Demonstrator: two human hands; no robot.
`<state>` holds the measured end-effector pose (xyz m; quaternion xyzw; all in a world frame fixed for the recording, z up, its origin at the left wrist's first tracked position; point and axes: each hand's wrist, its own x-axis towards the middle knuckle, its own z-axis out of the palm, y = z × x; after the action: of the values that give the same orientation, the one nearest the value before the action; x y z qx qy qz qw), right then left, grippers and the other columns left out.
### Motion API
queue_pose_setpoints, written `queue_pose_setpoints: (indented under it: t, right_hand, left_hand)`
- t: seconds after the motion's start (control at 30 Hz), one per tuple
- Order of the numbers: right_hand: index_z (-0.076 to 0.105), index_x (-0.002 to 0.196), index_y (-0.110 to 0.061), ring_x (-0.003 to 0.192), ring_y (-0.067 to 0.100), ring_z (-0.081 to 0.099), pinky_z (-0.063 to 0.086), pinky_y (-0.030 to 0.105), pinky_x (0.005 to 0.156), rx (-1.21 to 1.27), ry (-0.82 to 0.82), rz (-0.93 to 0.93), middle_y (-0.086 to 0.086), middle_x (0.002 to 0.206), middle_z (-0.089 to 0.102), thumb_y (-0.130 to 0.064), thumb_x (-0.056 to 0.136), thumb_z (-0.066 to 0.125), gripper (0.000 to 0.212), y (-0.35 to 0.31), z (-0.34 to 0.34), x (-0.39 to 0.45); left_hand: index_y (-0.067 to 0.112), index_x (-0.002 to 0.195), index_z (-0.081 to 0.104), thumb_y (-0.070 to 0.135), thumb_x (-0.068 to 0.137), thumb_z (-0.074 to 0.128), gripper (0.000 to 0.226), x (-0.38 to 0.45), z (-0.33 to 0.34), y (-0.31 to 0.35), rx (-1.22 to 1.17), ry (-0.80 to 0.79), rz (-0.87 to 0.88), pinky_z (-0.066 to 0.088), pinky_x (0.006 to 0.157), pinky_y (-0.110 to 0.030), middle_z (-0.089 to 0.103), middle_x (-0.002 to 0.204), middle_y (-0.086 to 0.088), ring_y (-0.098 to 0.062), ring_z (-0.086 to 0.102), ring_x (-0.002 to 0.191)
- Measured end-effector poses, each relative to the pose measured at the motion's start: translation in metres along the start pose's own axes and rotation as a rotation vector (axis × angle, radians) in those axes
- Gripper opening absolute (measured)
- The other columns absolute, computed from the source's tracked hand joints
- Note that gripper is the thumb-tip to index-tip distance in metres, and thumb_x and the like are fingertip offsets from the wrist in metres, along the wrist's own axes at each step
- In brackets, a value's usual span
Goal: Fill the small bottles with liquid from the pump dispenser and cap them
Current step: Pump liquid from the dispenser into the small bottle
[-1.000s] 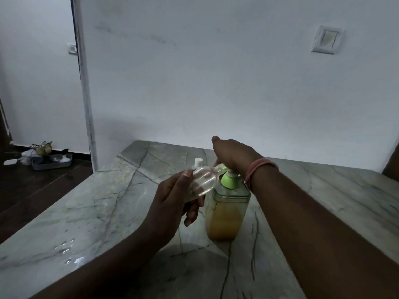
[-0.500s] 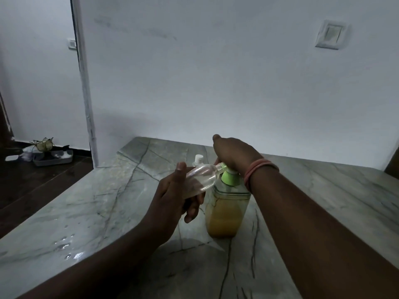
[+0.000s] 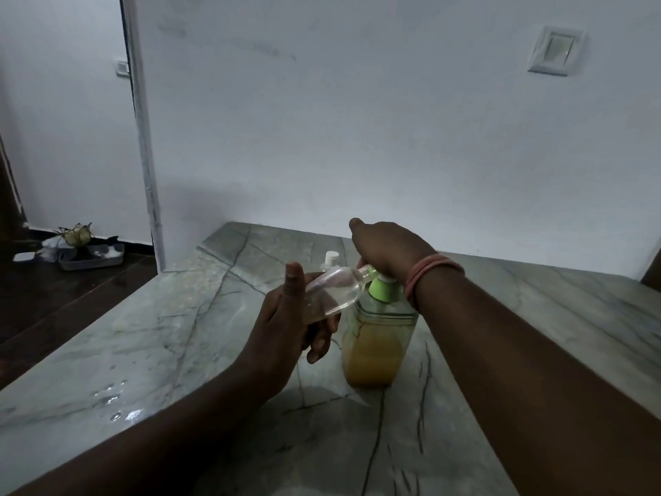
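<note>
Reaching in from the bottom edge, two bare forearms are seen above a grey-green veined marble tabletop [image 3: 186, 338], on which a few shiny wet drops [image 3: 118, 409] lie near the left front. A small clear plastic bottle [image 3: 331, 293] is gripped by the left hand [image 3: 286, 327]: its fingers are curled under and round the lower body, and the thumb is raised along the near side. This small bottle is held tilted, nearly on its side, with its neck pointed to the right, up against the green spout of the pump. The pump dispenser, a clear squarish bottle with amber-yellow liquid and a green pump head [image 3: 379, 338], stands upright on the tabletop, just right of the left hand; the liquid fills roughly its lower two thirds. The top of the pump is covered by the right hand [image 3: 388, 250], which is laid palm-down on it; how its fingers lie beneath cannot be told. A pink band [image 3: 431, 277] is worn on that wrist. Behind the held bottle, the white cap of a second small bottle [image 3: 331, 257] is partly seen. Farther back a pale wall carries a white switch plate [image 3: 554, 50], and at far left a grey tray [image 3: 91, 257] rests on a dark floor
</note>
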<state>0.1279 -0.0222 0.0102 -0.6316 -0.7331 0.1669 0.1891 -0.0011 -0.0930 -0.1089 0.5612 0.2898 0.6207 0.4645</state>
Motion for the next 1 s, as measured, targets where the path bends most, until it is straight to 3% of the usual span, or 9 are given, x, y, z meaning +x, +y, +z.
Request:
queue_pose_setpoints:
  t: [0.13,0.23,0.37,0.57,0.67,0.7,0.8,0.9,1.0]
  right_hand:
    - [0.061,0.124,-0.005,0.109,0.028,0.052,0.031,0.028,0.083,-0.007,-0.036,0.021,0.016,0.135,0.057,-0.035,0.106,0.021,0.052,-0.004,-0.005,-0.008]
    - [0.055,0.135,-0.007,0.118,0.027,0.052,0.035,0.031,0.091,0.004,-0.042,0.028,0.014,0.142,0.052,-0.040,0.106,0.022,0.055,-0.005,-0.004,-0.005]
    - [0.066,0.120,-0.008,0.104,0.028,0.055,0.039,0.032,0.087,0.095,0.065,0.011,0.015,0.128,0.062,-0.041,0.103,0.024,0.057,0.003,0.002,-0.001]
    - [0.063,0.119,-0.007,0.096,0.025,0.048,0.030,0.029,0.080,-0.015,-0.011,0.008,0.014,0.130,0.059,-0.038,0.105,0.023,0.052,-0.003,-0.003,-0.007]
    - [0.058,0.131,-0.008,0.114,0.028,0.053,0.035,0.030,0.086,-0.023,-0.040,0.039,0.012,0.139,0.055,-0.042,0.106,0.022,0.055,-0.005,-0.005,-0.003]
    - [0.057,0.134,-0.008,0.120,0.028,0.053,0.038,0.032,0.090,-0.029,-0.026,0.026,0.013,0.140,0.054,-0.046,0.105,0.023,0.059,-0.004,-0.004,-0.001]
    - [0.068,0.119,-0.008,0.108,0.028,0.059,0.043,0.032,0.085,0.099,0.104,0.020,0.012,0.126,0.064,-0.055,0.098,0.029,0.065,0.005,0.002,0.005]
    - [0.069,0.118,-0.007,0.113,0.029,0.057,0.040,0.033,0.091,0.055,0.083,0.000,0.013,0.129,0.062,-0.049,0.099,0.027,0.062,0.005,0.006,0.007]
    - [0.065,0.121,-0.006,0.108,0.028,0.054,0.034,0.030,0.083,-0.014,0.024,-0.023,0.016,0.132,0.058,-0.041,0.104,0.024,0.057,0.000,-0.001,-0.001]
  left_hand:
    - [0.009,0.129,0.063,0.068,0.095,0.026,0.078,-0.002,0.002,0.001,0.023,0.005,0.000,0.038,0.045,-0.023,0.056,0.063,-0.007,-0.013,0.045,0.045]
    - [0.009,0.125,0.065,0.057,0.096,0.020,0.071,-0.004,0.003,0.001,0.057,0.007,0.008,0.038,0.044,-0.022,0.056,0.064,-0.008,-0.012,0.045,0.045]
    - [0.009,0.126,0.065,0.057,0.097,0.020,0.072,-0.003,0.001,-0.001,0.039,0.012,0.012,0.038,0.044,-0.023,0.055,0.063,-0.008,-0.014,0.044,0.044]
    - [0.009,0.123,0.067,0.060,0.096,0.023,0.073,-0.003,0.003,0.001,0.023,0.001,0.007,0.038,0.044,-0.022,0.054,0.064,-0.011,-0.014,0.044,0.044]
    - [0.010,0.121,0.067,0.062,0.096,0.023,0.073,-0.004,0.004,0.002,0.024,-0.003,0.006,0.038,0.043,-0.022,0.055,0.066,-0.011,-0.013,0.045,0.045]
    - [0.011,0.121,0.068,0.061,0.095,0.023,0.072,-0.004,0.004,0.002,0.029,-0.004,0.004,0.038,0.043,-0.023,0.056,0.066,-0.010,-0.013,0.045,0.045]
    - [0.008,0.123,0.066,0.062,0.091,0.024,0.075,-0.003,0.004,0.002,0.037,-0.013,0.001,0.039,0.043,-0.023,0.057,0.065,-0.009,-0.014,0.046,0.044]
    - [0.007,0.124,0.065,0.064,0.090,0.025,0.078,-0.003,0.003,0.002,0.022,-0.006,-0.009,0.040,0.042,-0.022,0.059,0.064,-0.011,-0.015,0.047,0.043]
    - [0.010,0.123,0.066,0.064,0.090,0.022,0.077,-0.003,0.004,0.003,0.036,-0.033,-0.004,0.040,0.043,-0.022,0.061,0.065,-0.012,-0.018,0.047,0.041]
